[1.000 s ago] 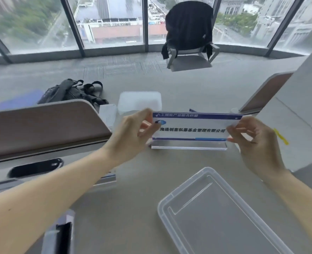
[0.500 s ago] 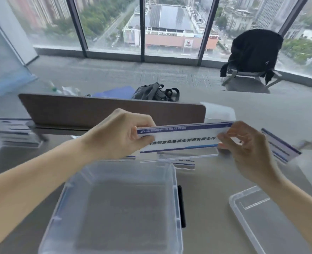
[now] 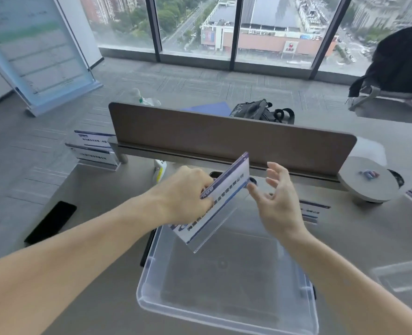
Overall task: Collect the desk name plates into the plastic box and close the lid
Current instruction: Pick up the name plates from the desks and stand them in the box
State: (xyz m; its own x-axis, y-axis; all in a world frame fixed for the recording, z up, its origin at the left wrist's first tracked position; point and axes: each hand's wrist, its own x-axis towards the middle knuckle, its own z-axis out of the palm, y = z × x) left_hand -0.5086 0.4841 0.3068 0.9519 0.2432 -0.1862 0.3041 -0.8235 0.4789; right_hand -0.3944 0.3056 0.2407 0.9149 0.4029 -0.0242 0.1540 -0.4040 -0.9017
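- I noted the left hand (image 3: 188, 194) clamped on the upper-left end of the name plate (image 3: 220, 199), which hung tilted above the open plastic box (image 3: 226, 308), its lower edge dipping towards the box's mouth.
- Right hand (image 3: 278, 204) spread wide just beside the plate's upper right corner, holding nothing; whether a fingertip brushed the edge I could not tell.
- Plate read as clear acrylic with a printed card inside: stiff, light, likely slick and prone to scuffing. I judged the short ends the best place to hold it.
- Box was translucent, thin-walled plastic with rounded corners and looked empty. Its lid (image 3: 403, 276) lay apart on the surface to the right.
- More plates stood at far left (image 3: 92, 148) and lay past the right hand (image 3: 312, 211).
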